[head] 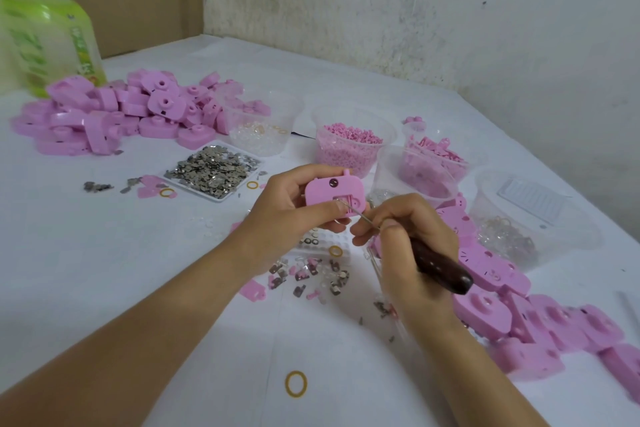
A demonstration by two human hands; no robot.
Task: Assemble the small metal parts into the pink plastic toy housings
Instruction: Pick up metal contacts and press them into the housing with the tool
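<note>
My left hand [291, 199] grips a pink plastic housing [334, 192] above the table, its open compartment facing me. My right hand [405, 239] holds a tool with a dark wooden handle [441, 269]; its thin metal tip [353, 210] reaches into the housing's rectangular opening. A white tray of small metal parts [214, 168] lies behind my left hand. Loose metal parts [308, 276] are scattered on the table below my hands.
A pile of pink housings [114, 111] sits far left, another pile [540, 315] at the right. Clear tubs with pink bits [349, 146], [433, 163] and clear pieces [259, 125], [519, 218] stand behind. A green bottle [45, 42] stands far left. A rubber band [296, 384] lies near me.
</note>
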